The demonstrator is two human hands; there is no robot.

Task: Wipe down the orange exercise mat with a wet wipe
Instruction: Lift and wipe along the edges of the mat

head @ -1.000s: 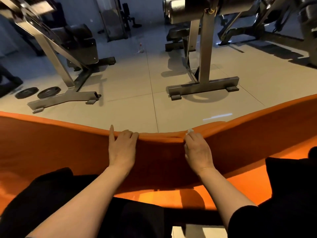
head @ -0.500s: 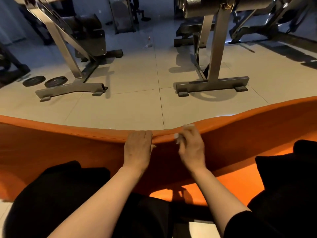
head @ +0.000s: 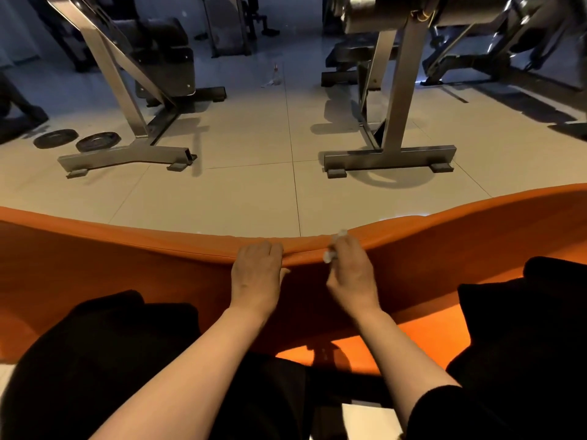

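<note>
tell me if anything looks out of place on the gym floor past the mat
A small pale bit of litter lies on the tiles between the machines; what it is can't be told. Two weight plates lie loose on the floor at left, off any rack.

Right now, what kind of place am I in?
Most likely a gym. Two round weight plates lie on the tiled floor, steel-framed exercise machines and padded benches stand behind, and an orange exercise mat stretches across in front of you, its far edge held up by both hands.

No readable text, label, brand or number shows anywhere in view
</note>
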